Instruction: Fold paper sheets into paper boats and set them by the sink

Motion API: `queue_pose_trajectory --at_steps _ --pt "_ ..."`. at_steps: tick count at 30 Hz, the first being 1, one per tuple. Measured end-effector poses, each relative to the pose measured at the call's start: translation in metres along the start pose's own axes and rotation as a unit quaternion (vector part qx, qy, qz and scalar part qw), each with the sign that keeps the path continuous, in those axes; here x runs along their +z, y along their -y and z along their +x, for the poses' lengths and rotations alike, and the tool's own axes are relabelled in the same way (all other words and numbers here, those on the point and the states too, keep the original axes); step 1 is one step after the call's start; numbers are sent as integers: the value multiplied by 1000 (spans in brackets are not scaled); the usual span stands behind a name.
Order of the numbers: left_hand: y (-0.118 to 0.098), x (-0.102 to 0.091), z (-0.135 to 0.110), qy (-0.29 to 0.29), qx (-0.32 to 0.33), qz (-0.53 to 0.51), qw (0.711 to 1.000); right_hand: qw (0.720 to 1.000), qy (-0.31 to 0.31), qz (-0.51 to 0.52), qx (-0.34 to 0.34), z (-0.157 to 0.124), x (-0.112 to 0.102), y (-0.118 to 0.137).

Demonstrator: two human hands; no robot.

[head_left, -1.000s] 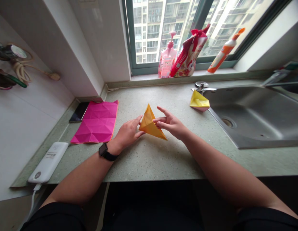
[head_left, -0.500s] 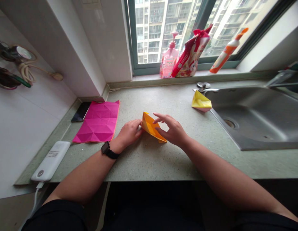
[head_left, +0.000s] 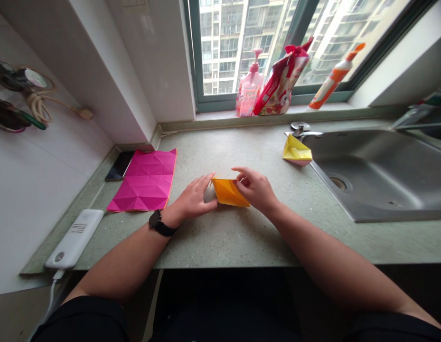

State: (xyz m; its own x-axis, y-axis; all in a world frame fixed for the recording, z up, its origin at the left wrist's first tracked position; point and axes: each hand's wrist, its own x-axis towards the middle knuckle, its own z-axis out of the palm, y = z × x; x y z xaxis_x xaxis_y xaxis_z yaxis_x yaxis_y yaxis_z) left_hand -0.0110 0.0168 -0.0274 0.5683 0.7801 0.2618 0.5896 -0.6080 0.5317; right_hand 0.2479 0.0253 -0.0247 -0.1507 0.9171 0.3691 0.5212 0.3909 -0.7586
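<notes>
Orange folded paper is lying flat on the speckled green stone surface, the left hand spread and bracing one edge, the right hand pinching the other to steady it; a creased magenta paper sheet is resting at nine o'clock.

Warm orange-yellow on the folded paper at the middle of the worktop. Hot pink on the paper sheet near the left edge, crossed by a faint triangular crease pattern, with a thin orange line along one side. Pale yellow over pink on the small folded paper near the back edge. Grey-green with fine speckles across the worktop. Plain white on the power bank. Pink on the soap bottle, red and white on the bag, orange and white on the tube.
</notes>
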Motion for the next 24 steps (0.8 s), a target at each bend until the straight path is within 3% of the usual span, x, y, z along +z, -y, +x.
queue_pose_trajectory --at_steps 8,16,24 --pt "4 4 4 -53 -22 32 998 998 13 34 45 0 5 -4" --pt "-3 -1 3 -58 -114 45 991 997 22 -64 45 5 -3 -12" --pt "3 0 6 -68 -101 37 992 995 71 -65 15 6 -4 -18"
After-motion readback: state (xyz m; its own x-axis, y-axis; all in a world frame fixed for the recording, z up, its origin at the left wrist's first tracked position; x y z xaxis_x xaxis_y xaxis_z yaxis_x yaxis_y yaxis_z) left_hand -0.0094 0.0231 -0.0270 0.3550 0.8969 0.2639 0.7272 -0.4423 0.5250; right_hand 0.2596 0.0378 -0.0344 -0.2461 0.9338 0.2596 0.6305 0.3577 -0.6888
